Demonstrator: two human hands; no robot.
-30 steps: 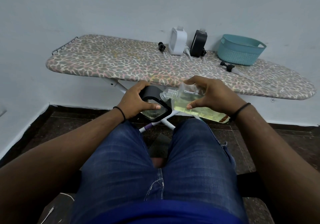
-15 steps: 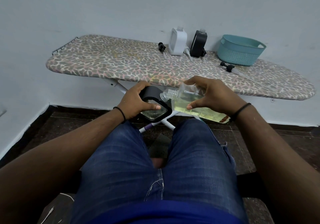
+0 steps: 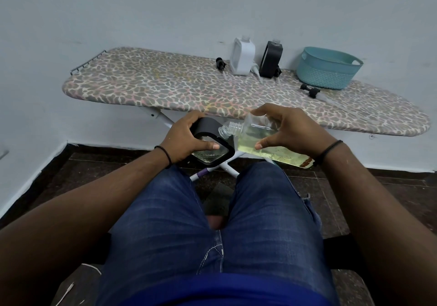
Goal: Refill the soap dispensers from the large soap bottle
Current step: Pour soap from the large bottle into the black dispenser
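- Left hand (image 3: 186, 137) grips the black soap dispenser (image 3: 212, 143), fingers curled round it, thumb across its clear side. It's held over the knees, tipped toward the right, w/ its neck meeting the big bottle's mouth.
- Right hand (image 3: 287, 129) grips the large soap bottle (image 3: 255, 139), fingers on top, thumb below. Bottle lies almost flat, open mouth touching the dispenser's neck. Yellow-green soap sits low along its side; can't tell if any is flowing.
- To pour well, I think: keep the 2 mouths lined up, tip the big bottle slowly, hold the dispenser still & more upright so soap doesn't drip on the jeans. Stop before it gets full.
- On the ironing board (image 3: 146, 85) behind: a white dispenser (image 3: 242, 56) & another black dispenser (image 3: 270, 59), both w/ pumps off, so prob. next. Loose pump (image 3: 221, 64) lies left of them, another pump (image 3: 311, 91) just beside the teal basket (image 3: 327, 69).
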